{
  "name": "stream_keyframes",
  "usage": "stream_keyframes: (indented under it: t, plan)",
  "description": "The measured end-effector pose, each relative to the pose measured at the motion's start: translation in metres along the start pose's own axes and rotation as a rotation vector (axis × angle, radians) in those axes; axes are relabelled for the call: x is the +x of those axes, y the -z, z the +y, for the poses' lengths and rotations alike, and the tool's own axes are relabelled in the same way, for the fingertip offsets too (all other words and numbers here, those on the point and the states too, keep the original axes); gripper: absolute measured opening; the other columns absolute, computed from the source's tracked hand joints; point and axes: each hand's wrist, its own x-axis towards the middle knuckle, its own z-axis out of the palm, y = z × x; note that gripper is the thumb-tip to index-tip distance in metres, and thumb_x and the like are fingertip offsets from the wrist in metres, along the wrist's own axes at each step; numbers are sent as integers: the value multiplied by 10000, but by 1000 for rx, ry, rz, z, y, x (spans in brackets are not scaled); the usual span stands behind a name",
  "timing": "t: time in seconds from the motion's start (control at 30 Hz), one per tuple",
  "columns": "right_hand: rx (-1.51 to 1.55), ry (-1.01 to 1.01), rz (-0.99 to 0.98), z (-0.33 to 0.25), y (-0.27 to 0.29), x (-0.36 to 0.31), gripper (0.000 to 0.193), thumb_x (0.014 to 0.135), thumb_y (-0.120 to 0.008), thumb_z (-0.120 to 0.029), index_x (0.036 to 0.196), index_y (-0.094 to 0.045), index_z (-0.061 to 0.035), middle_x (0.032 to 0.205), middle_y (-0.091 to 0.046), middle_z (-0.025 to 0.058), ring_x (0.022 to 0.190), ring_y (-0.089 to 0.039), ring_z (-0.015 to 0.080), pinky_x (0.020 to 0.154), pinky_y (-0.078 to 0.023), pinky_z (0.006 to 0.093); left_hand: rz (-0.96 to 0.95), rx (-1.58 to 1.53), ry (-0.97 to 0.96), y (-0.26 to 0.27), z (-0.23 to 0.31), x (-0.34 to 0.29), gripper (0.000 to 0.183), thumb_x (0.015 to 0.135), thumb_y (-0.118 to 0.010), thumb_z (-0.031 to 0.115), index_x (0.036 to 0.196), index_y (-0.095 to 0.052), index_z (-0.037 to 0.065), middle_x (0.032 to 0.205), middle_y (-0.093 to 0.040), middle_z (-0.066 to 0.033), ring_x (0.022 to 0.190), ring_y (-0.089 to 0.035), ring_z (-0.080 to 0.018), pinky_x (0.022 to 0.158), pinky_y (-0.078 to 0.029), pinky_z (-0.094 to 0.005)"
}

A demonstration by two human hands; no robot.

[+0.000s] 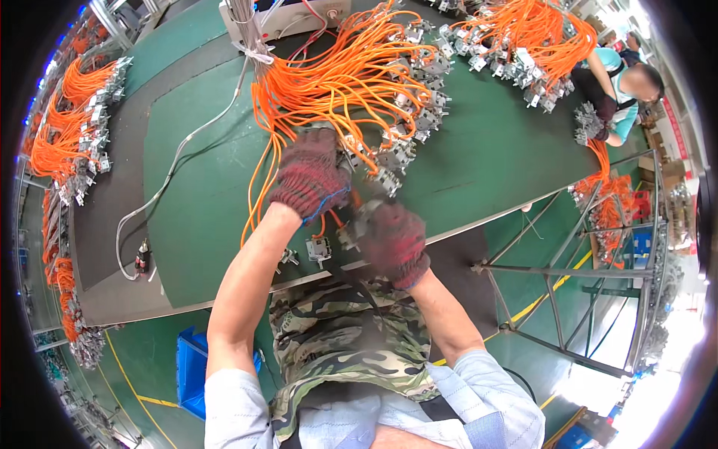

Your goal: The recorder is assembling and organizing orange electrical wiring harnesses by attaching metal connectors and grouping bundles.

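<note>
A thick bundle of orange cables (321,86), tied at its far end, fans out over the green tabletop (202,142). Silvery metal connectors (422,112) cap the cable ends. My left hand (313,172), in a dark red knit glove, is closed around some of the orange cables, though its fingertips are partly hidden. Close to it, at the table's near edge, my right hand (393,239) wears a similar glove and is smeared by motion. A few cables run between and beneath the hands. One loose connector (319,249) lies near the edge, left of my right hand.
A grey cord (176,165) trails across the table to a small black-and-red plug (142,258). More orange cable bundles (516,37) lie at the far right and hang on the left (67,142). A co-worker (624,90) stands at right. A blue bin (192,370) sits below.
</note>
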Motion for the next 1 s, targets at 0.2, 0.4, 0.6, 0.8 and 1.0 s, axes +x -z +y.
stream_keyframes:
  t: [0.2,0.4,0.6,0.8,1.0]
  plan:
    - [-5,100,-124,2,25,13,284,854,-815,-223,1059,-677,-82,971,-713,161,813,-711,383,687,-561,489,-115,169,-65,0,11,11,551,836,-774,305,1327,-656,83,1267,-673,-200,1192,-632,-436,1015,-528,-531]
    - [436,-249,-32,13,27,19,331,874,-841,-199,1145,-723,-51,991,-753,178,834,-744,350,742,-591,439,-118,-146,30,5,1,13,457,841,-794,296,1229,-733,62,1158,-726,-197,1127,-686,-377,992,-551,-477]
    - [479,-139,-73,13,26,18,469,857,-883,-261,1230,-726,-24,1087,-769,176,903,-766,324,795,-601,409,-132,-317,160,15,8,17,429,874,-786,242,1238,-732,23,1104,-758,-128,1050,-729,-243,943,-561,-398]
    - [511,-219,-317,4,44,33,664,852,-890,-340,1390,-658,-29,1209,-746,197,1064,-751,320,923,-584,411,-374,-795,379,16,-29,9,409,876,-796,239,1213,-746,11,1065,-769,-56,959,-687,-137,863,-551,-325]
    - [494,-236,-289,-6,22,37,834,848,-876,-348,1538,-530,-30,1274,-732,184,1103,-736,321,976,-574,425,-276,-807,344,29,2,13,333,900,-780,265,1146,-751,43,997,-753,-30,877,-660,-113,765,-522,-300]
